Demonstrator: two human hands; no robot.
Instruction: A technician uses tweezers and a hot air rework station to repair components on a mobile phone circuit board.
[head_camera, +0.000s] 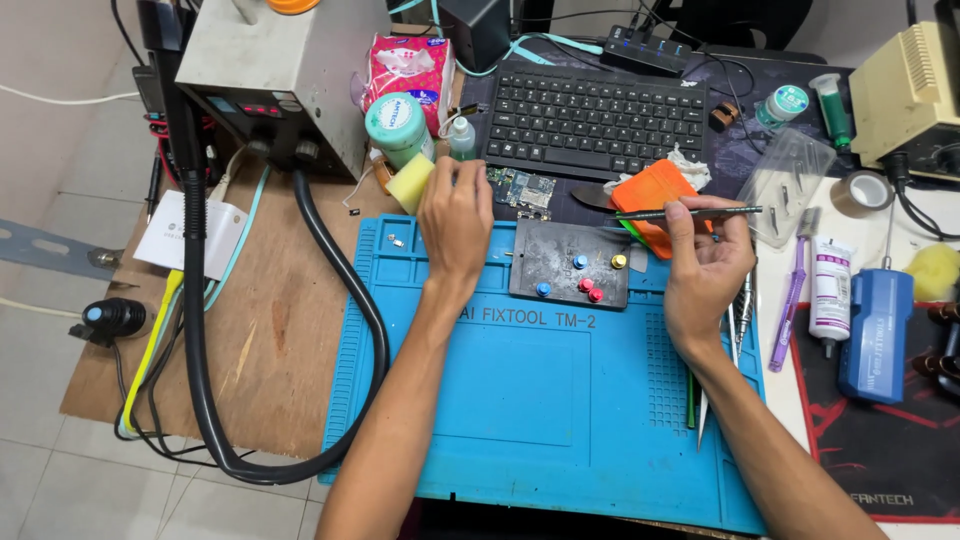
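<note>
My left hand (455, 222) reaches forward over the top edge of the blue work mat (520, 400), its fingers closed around a small clear squeeze bottle (461, 138) beside a yellow sponge (411, 182). My right hand (706, 262) holds thin metal tweezers (690, 212) level, tips pointing left above an orange pad (655, 200). Between the hands lies a grey metal holder plate (568, 262) with blue, red and yellow knobs. A small green circuit board (522, 188) lies just beyond it, in front of the keyboard.
A black keyboard (595, 120) sits at the back. A grey station box (275, 75) with a thick black hose (345, 290) stands at the left. A purple toothbrush (790, 300), white tube (830, 290), blue bottle (875, 335) and tape roll (860, 192) lie at the right.
</note>
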